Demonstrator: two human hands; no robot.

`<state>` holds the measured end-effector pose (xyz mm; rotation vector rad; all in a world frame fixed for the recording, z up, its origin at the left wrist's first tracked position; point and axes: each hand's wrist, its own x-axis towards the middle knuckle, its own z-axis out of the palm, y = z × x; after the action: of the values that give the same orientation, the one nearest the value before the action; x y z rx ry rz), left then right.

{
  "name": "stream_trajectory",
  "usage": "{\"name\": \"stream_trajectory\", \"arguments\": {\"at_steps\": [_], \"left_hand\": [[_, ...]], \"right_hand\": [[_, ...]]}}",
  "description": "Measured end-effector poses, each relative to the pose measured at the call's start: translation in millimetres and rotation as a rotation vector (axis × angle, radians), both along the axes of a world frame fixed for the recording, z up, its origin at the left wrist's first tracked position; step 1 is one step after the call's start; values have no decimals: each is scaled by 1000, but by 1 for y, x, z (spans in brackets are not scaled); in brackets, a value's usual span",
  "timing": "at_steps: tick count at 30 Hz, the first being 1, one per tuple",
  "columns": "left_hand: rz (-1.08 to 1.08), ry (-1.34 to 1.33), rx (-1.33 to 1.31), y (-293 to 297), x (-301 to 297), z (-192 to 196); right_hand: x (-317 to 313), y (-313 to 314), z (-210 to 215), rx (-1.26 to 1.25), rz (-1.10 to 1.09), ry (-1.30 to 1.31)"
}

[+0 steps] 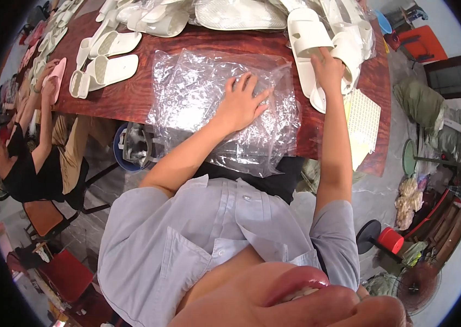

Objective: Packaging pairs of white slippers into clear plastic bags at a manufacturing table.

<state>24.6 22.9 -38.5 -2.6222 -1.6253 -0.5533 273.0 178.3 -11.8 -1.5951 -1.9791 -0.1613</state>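
A clear plastic bag [181, 109] lies flat on the dark red wooden table [219, 39], its near part hanging over the front edge. My left hand [240, 102] rests on this bag with its fingers spread, holding nothing. To the right, my right hand [330, 70] is at a white slide slipper [306, 27], its fingers hooked at the strap opening; the fingertips are partly hidden. A second white slipper [346, 49] lies beside it, close against my hand.
White slippers in clear bags [241, 13] are heaped along the back. A pair of white slippers [113, 71] lies at left. Yellowish printed sheets [362, 125] lie by my right forearm. At far left a co-worker [28, 163] handles a pink slipper [58, 76]. A blue bucket [123, 150] stands below.
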Motion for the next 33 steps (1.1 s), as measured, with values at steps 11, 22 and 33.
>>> {"name": "stream_trajectory", "arguments": {"at_steps": [11, 22, 33], "left_hand": [[-14, -62, -92, -7, -1, 16], [-14, 36, -70, -1, -4, 9], [-18, 3, -67, 1, -2, 12]], "right_hand": [[5, -8, 61, 156, 146, 1479], [32, -119, 88, -15, 511, 1926], [59, -116, 61, 76, 416, 1795]]}}
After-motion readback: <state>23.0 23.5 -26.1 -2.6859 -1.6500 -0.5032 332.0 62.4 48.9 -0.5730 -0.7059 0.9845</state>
